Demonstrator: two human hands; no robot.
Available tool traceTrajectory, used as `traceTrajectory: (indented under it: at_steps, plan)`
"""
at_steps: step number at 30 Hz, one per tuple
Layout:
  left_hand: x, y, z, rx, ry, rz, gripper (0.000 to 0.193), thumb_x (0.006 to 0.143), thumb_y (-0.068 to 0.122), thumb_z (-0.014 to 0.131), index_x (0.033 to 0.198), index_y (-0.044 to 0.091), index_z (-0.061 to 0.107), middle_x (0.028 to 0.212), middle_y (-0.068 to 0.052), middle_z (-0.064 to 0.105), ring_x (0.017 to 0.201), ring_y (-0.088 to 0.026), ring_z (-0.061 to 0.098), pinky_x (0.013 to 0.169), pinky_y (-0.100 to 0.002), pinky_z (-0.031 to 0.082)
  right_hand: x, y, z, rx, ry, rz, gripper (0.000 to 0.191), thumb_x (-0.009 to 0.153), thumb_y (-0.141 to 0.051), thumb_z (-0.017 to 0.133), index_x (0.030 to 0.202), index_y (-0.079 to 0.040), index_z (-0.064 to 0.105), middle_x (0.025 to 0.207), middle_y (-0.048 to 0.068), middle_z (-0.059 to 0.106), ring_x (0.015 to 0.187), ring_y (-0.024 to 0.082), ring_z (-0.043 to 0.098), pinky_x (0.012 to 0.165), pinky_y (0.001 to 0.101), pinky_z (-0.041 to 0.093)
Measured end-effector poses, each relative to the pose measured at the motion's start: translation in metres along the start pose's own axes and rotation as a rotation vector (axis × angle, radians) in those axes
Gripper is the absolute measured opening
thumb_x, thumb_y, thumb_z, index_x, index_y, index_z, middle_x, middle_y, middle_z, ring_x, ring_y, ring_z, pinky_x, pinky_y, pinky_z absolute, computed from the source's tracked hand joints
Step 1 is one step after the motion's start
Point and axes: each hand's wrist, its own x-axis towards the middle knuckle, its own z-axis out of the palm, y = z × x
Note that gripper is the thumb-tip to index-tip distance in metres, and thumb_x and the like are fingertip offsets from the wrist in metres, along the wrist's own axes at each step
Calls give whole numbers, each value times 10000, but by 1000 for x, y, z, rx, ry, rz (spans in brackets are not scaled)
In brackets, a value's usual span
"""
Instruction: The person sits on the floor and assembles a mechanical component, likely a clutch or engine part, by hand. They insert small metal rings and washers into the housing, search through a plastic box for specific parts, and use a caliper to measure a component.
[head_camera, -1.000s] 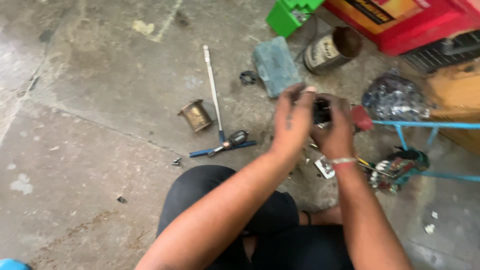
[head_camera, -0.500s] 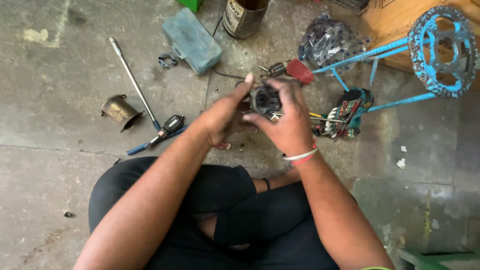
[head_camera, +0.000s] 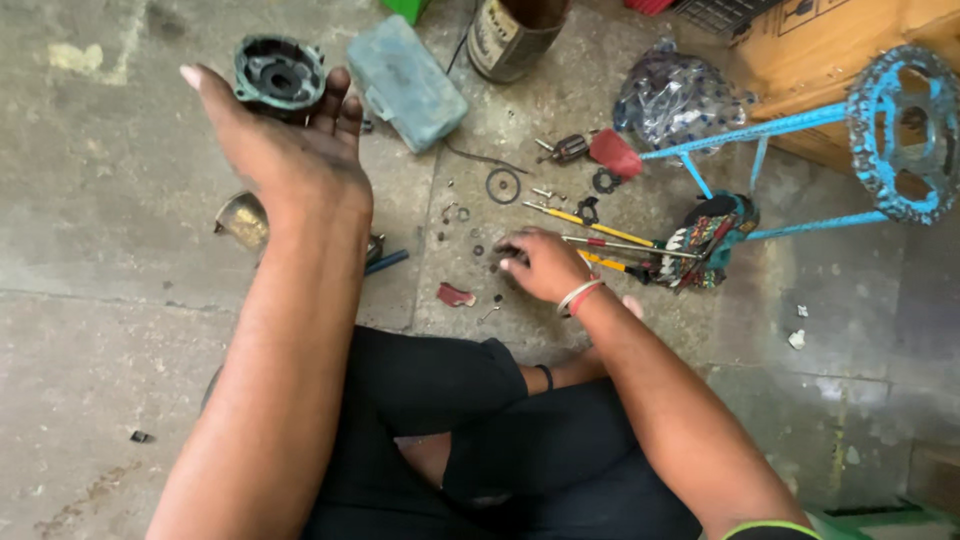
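A round dark metal housing is held up in the left hand, well above the concrete floor at the left of the view; the fingers are curled up around its lower rim, so that it is cradled rather than squeezed. For this step to go well, the housing is best kept level with its open face upward, so that nothing inside is tipped out. Below that hand a small brass cup lies on its side, and a blue-handled tool is partly hidden behind the forearm. Farther up, a grey-green block rests on the floor beside a tin can.

Toward the middle, small washers and screws are scattered near a black rubber ring. The right hand is lowered onto the floor among them, its fingertips drawn together on something small; what is pinched cannot be made out. Small parts like these are judged easy to lose, so one piece should be taken at a time and the rest left undisturbed.

Just beside that hand, yellow-handled screwdrivers lie touching a patterned cloth pouch. At the right, a blue frame with a chainring stands by a bag of chain.
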Motion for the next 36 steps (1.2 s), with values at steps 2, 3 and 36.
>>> traceTrajectory:
  at_steps: [2, 3, 36]
  plan:
    - [5, 1, 1, -55, 8, -57, 757, 891, 642, 467, 1369, 59, 396, 1095, -184, 599, 890, -311, 646, 788, -440, 518, 3, 9, 3, -97, 3, 54, 211, 851, -223, 766, 1004, -79, 767, 974, 149, 729, 911, 360, 686, 813, 445, 539]
    - [8, 2, 2, -83, 9, -83, 786, 907, 650, 463, 1374, 20, 417, 1096, -192, 601, 892, -313, 648, 779, -437, 508, 5, 12, 2, -147, 7, 79, 194, 855, -237, 773, 971, -82, 778, 963, 142, 735, 918, 364, 684, 820, 449, 534]
    - [-81, -40, 33, 241, -845, -849, 803, 1072, 585, 242, 1516, -22, 525, 1213, -128, 706, 874, -213, 585, 784, -357, 503, -22, -65, -120, 587, 541, 118, 136, 973, 51, 696, 1100, 40, 744, 976, 91, 745, 834, 134, 687, 770, 264, 569]
